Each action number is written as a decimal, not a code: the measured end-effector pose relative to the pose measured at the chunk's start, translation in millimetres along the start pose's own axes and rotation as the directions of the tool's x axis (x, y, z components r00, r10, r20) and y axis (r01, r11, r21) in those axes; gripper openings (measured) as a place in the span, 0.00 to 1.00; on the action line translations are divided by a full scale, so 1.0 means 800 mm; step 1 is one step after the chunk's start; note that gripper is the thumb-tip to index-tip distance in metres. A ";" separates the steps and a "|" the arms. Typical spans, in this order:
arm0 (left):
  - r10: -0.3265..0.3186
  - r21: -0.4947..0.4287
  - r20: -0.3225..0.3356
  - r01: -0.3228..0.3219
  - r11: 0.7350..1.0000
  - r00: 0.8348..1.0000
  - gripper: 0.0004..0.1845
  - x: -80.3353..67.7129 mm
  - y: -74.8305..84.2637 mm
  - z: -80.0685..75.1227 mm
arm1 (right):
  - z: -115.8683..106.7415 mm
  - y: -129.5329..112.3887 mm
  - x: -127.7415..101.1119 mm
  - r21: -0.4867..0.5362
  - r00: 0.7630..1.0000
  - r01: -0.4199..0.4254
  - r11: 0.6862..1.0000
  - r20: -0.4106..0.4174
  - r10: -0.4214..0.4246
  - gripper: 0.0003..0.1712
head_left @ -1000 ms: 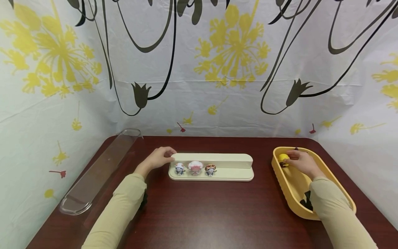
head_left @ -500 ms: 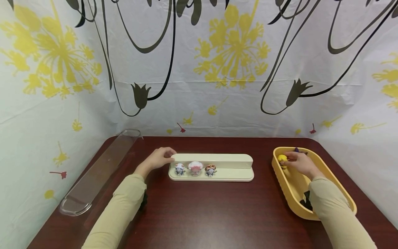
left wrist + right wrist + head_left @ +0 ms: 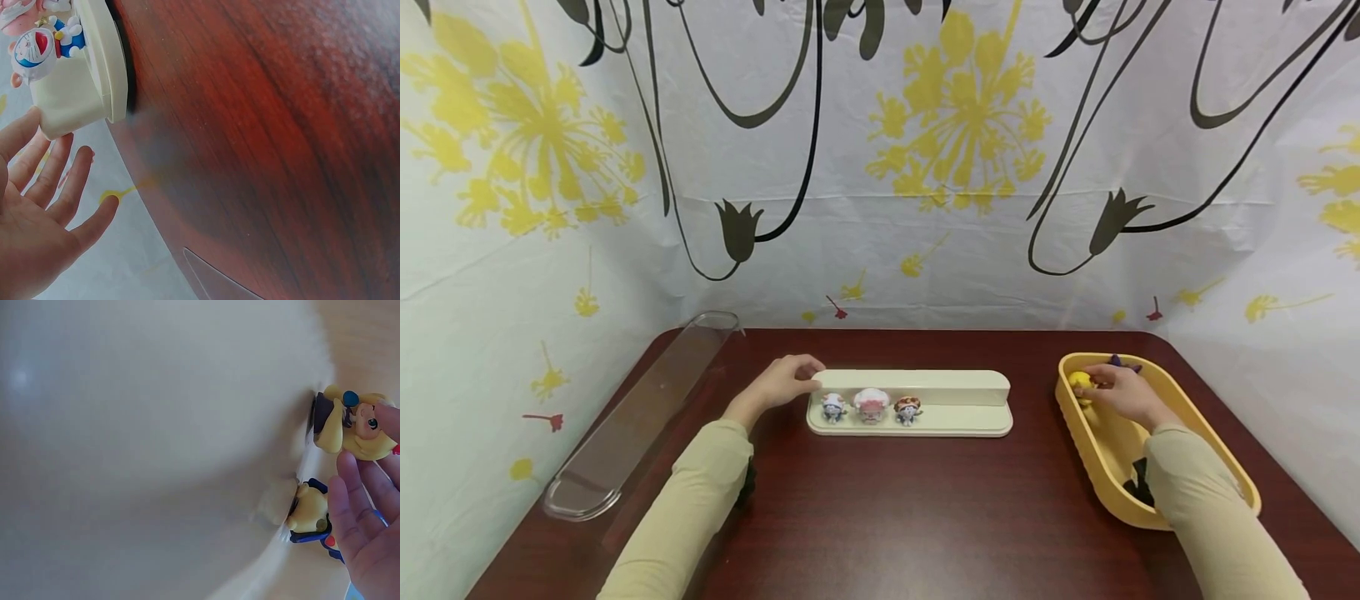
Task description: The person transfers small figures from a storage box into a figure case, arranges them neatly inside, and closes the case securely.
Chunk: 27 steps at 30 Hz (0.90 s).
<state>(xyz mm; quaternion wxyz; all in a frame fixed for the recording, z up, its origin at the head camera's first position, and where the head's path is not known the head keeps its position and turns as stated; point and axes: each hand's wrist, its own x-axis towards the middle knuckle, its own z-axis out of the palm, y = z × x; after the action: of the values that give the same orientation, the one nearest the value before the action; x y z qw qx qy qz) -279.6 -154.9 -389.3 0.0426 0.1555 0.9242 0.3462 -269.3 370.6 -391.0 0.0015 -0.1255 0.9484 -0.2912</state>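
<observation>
The yellow-haired figurine (image 3: 350, 422) lies at the 12 o'clock end of the yellow tub (image 3: 1120, 492), which sits at the 3 o'clock side of the worktop (image 3: 910, 517). It looks like a small hard plastic toy: light, stiff, smooth enough to slip, with thin details that could snap, so the rounded head seems the safest place to pinch it. The right hand (image 3: 1123, 393) reaches into the tub with its fingers (image 3: 350, 506) fairly straight, one fingertip touching the figurine's face; I cannot tell whether it grips the toy yet. A second figurine (image 3: 309, 515) (yellow head, dark blue body) lies just beside it under the fingers.

The left hand (image 3: 778, 385) is relaxed, fingers straight, its tips touching the 9 o'clock end of the cream stand (image 3: 955, 387). Three figurines stand in a row there, the blue-and-white one (image 3: 37, 47) nearest that hand. A clear cover (image 3: 640, 412) lies at 9 o'clock.
</observation>
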 end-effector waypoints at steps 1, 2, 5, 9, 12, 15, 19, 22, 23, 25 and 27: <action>-0.001 0.000 0.000 0.001 1.000 1.000 0.12 0.000 0.000 0.000 | -0.001 0.000 0.000 -0.008 1.000 -0.002 1.000 -0.001 0.002 0.32; -0.002 0.000 -0.001 0.002 1.000 1.000 0.12 0.000 0.000 0.000 | -0.002 0.001 -0.001 -0.014 1.000 -0.004 1.000 -0.003 0.004 0.32; 0.000 0.001 -0.001 0.000 1.000 1.000 0.12 0.000 0.001 0.000 | -0.006 0.002 -0.002 -0.034 1.000 -0.007 0.999 -0.009 0.007 0.32; 0.005 0.006 0.001 -0.005 1.000 1.000 0.12 0.000 0.000 0.000 | -0.014 0.001 -0.003 -0.015 1.000 -0.024 1.000 -0.017 0.024 0.34; 0.008 0.012 0.001 -0.008 1.000 1.000 0.12 0.001 -0.001 0.000 | -0.021 -0.002 -0.004 0.010 0.998 -0.042 0.999 -0.037 0.042 0.34; 0.011 0.019 -0.002 -0.011 1.000 1.000 0.12 0.001 0.000 -0.001 | -0.030 -0.007 -0.006 0.010 0.998 -0.038 0.999 -0.052 0.039 0.34; 0.011 0.021 -0.002 -0.011 1.000 1.000 0.12 0.001 0.000 -0.001 | -0.038 -0.013 -0.008 -0.010 0.998 -0.018 1.000 -0.066 0.018 0.33; 0.006 0.016 -0.003 -0.006 1.000 1.000 0.12 0.000 0.001 -0.001 | -0.043 -0.017 -0.009 -0.017 0.997 -0.015 1.000 -0.080 0.014 0.32; 0.009 0.017 -0.002 -0.009 1.000 1.000 0.12 0.000 0.001 -0.001 | -0.044 -0.018 -0.009 -0.019 0.996 -0.011 1.000 -0.089 0.010 0.32; 0.014 0.015 -0.001 -0.014 1.000 1.000 0.12 -0.001 0.002 -0.001 | -0.048 -0.022 -0.008 -0.015 0.996 -0.010 1.000 -0.093 0.008 0.32; 0.015 0.013 -0.001 -0.015 1.000 1.000 0.12 -0.002 0.003 -0.002 | -0.051 -0.027 -0.008 -0.018 0.994 0.006 1.000 -0.106 -0.008 0.30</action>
<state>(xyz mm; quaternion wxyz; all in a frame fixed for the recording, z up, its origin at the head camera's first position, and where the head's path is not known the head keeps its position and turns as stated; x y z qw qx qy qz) -277.5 -154.4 -386.5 0.0385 0.1624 0.9253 0.3405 -261.2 377.5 -345.4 -0.0510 -0.1132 0.9492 -0.2890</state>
